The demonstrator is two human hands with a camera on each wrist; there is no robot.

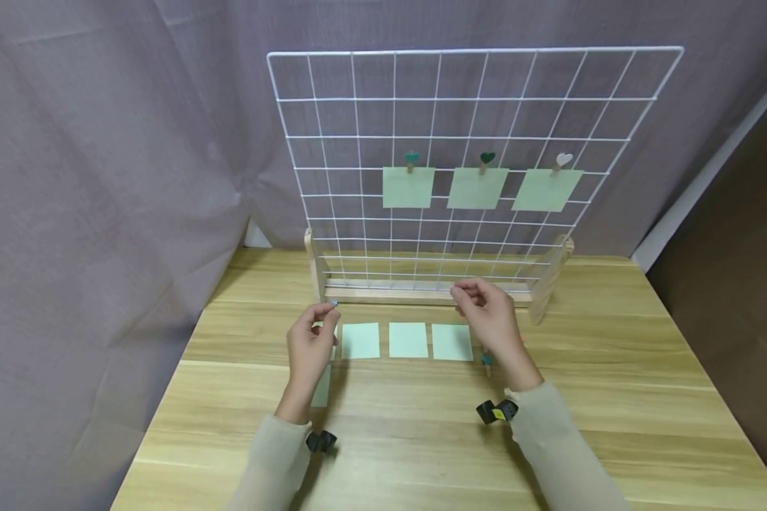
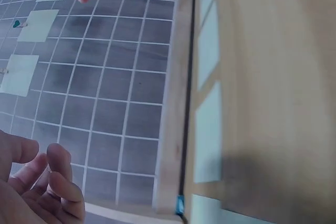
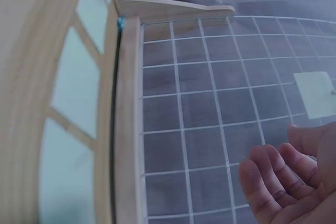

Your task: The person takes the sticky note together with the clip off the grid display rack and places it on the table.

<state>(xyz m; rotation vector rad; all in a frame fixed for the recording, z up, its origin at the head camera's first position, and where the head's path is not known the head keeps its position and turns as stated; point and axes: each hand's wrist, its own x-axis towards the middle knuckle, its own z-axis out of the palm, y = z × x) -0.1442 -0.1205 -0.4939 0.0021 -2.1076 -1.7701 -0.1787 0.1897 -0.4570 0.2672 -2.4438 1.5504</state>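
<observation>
My left hand [image 1: 309, 344] hovers over the left end of a row of pale green paper notes [image 1: 361, 341], fingers loosely curled, hiding part of the leftmost note. In the left wrist view nothing sits between its fingers [image 2: 59, 161]. A small blue object [image 2: 180, 205] lies by the rack's base, just past those fingertips in the head view. My right hand [image 1: 491, 316], also loosely curled and holding nothing, is raised before the lower right of the white wire grid rack [image 1: 415, 137]. Three notes hang on the grid from small wooden clips with teal, dark green [image 1: 488, 157] and white hearts.
Wooden feet [image 1: 317, 266] and a wooden bar [image 1: 390, 294] support the rack on the wood-grain table [image 1: 409, 440]. A teal heart clip [image 1: 486, 360] lies beneath my right wrist, partly covered. Another note [image 1: 322, 389] lies beside my left wrist. Grey cloth [image 1: 134, 177] hangs behind.
</observation>
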